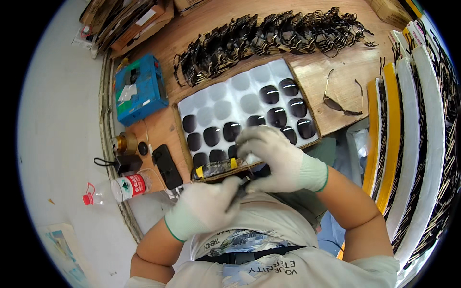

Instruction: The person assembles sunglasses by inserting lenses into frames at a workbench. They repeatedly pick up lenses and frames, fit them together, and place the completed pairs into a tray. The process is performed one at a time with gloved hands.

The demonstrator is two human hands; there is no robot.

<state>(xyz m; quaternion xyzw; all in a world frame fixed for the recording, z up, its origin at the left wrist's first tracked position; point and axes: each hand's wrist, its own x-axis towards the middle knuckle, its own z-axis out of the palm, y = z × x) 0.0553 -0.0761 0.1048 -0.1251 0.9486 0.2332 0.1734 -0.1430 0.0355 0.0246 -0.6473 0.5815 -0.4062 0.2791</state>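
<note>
White gloves with green cuffs cover both my hands, which work close together at the near edge of a shallow cardboard tray (178,122). Dark sunglass lenses (211,136) lie in rows on the tray's white lining. My left hand (206,204) is closed on a glasses frame (244,185), dark and partly hidden by the gloves. From the other side my right hand (276,161) curls round the same frame, its thumb low and its fingers bent over the nearest lenses; motion blurs them. Beside the hands, a dark strip with yellow ends (216,169) lies along the tray's edge.
A heap of glasses frames (269,38) spans the table's far side. One pair of sunglasses (342,106) lies right of the tray. Stacked trays of frames (403,120) stand at the right. A blue box (139,89), phone (167,166) and bottle (128,187) sit left.
</note>
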